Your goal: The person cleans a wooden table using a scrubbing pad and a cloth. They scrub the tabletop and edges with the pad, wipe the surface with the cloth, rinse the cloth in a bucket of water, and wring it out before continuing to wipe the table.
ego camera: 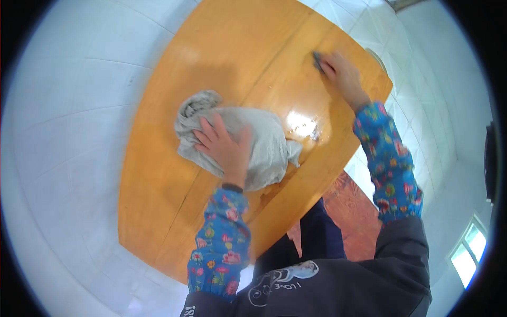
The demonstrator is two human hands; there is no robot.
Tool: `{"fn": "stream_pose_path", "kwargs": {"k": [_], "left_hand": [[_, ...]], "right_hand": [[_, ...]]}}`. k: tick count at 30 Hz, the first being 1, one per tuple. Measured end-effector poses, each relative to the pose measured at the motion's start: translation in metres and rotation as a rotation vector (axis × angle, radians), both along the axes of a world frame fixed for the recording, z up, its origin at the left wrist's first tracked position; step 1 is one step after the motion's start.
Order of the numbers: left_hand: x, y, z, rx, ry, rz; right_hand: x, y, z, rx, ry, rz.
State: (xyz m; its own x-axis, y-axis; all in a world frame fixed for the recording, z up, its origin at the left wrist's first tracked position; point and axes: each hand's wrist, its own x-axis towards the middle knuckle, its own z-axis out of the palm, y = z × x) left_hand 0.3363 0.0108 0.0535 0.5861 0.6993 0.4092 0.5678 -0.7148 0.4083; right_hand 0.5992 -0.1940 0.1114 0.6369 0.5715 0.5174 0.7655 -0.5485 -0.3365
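A crumpled light grey cloth lies on a varnished wooden table, one end bunched up into folds. My left hand rests on this cloth with its fingers spread, pressing flat rather than gripping. Farther out, near the table's right side, my right hand is closed on a small dark grey object, whose kind I cannot tell. That object touches or nearly touches the tabletop. Between the two hands, a bright reflection and a small dark patch show on the wood.
Pale tiled floor surrounds the table. A reddish-brown patterned surface shows below its right edge, beside my legs. A rounded object is partly hidden behind the table's right edge. A window is at the lower right.
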Motion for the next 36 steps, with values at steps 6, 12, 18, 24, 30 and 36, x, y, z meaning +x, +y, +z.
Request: {"fn": "stream_pose_path", "kwargs": {"k": [6, 12, 18, 24, 30, 36], "left_hand": [[-0.04, -0.004, 0.0, -0.009, 0.105, 0.009], [0.087, 0.106, 0.027, 0.225, -0.017, -0.045], [0.237, 0.125, 0.074, 0.543, -0.082, -0.128], [0.235, 0.117, 0.068, 0.484, -0.113, -0.219], [0.04, 0.158, -0.008, 0.267, 0.034, 0.043], [-0.056, 0.202, -0.036, 0.187, 0.137, 0.255]], "right_hand": [[-0.003, -0.086, -0.007, -0.069, -0.294, -0.068], [0.013, -0.093, -0.007, 0.022, -0.095, 0.005], [0.004, -0.087, -0.015, 0.011, 0.007, -0.004], [0.023, -0.106, -0.02, 0.026, -0.018, 0.059], [0.032, -0.118, -0.016, 0.054, -0.036, 0.035], [0.016, -0.088, -0.013, 0.041, -0.024, 0.074]]}}
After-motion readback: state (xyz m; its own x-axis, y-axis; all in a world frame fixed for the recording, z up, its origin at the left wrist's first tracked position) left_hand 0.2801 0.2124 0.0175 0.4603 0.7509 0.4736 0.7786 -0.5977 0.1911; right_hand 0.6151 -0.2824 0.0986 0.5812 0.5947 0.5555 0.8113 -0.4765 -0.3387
